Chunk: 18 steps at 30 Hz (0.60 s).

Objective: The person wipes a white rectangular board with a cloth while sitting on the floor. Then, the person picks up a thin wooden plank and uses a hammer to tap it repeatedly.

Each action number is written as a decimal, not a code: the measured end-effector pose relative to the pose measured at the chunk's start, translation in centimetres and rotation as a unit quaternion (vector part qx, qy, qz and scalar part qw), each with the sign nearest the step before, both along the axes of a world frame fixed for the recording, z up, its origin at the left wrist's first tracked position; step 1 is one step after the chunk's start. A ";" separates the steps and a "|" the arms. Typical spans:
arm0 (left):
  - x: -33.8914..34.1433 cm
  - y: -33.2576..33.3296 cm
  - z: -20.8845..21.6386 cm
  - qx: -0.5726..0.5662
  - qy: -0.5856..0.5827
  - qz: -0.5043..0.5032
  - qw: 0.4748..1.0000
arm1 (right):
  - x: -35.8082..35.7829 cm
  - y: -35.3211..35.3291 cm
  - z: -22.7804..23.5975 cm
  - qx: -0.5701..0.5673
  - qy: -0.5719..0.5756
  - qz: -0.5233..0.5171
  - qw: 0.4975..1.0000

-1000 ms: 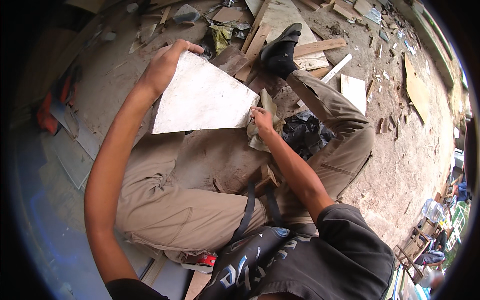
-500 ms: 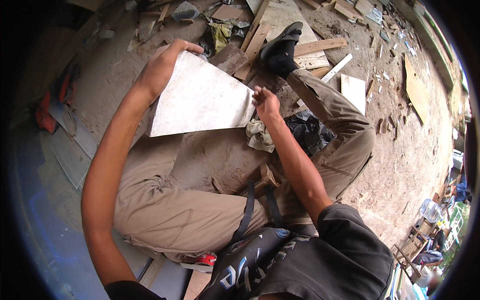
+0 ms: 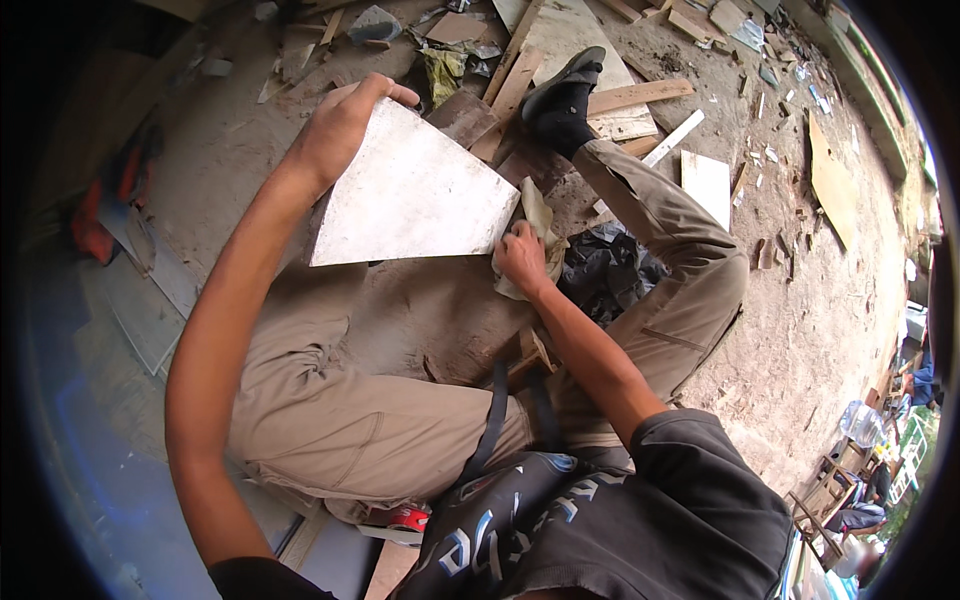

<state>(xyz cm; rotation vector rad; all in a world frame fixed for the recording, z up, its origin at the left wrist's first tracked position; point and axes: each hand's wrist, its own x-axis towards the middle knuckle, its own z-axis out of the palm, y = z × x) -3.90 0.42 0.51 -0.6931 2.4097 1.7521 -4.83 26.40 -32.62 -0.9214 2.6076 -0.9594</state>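
Observation:
A white four-sided board [image 3: 420, 190], scuffed on its face, is tilted above the ground between my legs. My left hand [image 3: 343, 130] is closed over its upper left edge, fingers curled round to the far side. At the board's right corner, my right hand [image 3: 520, 258] is closed on a crumpled beige rag [image 3: 540, 215]. Part of the rag sticks up past the fingers beside the board's edge. Right next to that hand lies a crumpled black plastic bag [image 3: 608, 268]. What supports the board underneath is hidden.
My bent leg and shoe [image 3: 568, 95] are at the right of the board. Wood planks [image 3: 640, 95] and scraps litter the ground beyond. A smaller white panel [image 3: 706, 187] and a tan sheet [image 3: 833, 180] lie to the right. An orange-red item [image 3: 90, 225] is at the left.
My right hand has moved down from the board's right corner and grasped the rag, lifting it against the edge. The board has shifted slightly to the right in my left hand.

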 end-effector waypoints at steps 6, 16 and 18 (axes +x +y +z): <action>-0.1 -0.1 0.4 0.002 -0.006 0.002 1.000 | -0.6 -0.3 -1.0 -0.061 -0.132 -0.095 0.985; 1.0 -3.4 -0.2 -0.001 -0.017 0.033 0.999 | -2.1 1.4 1.2 0.130 0.018 -0.126 0.983; 1.7 -4.4 -0.2 -0.018 -0.014 0.051 0.998 | -2.4 1.5 -0.6 0.103 -0.031 -0.141 0.984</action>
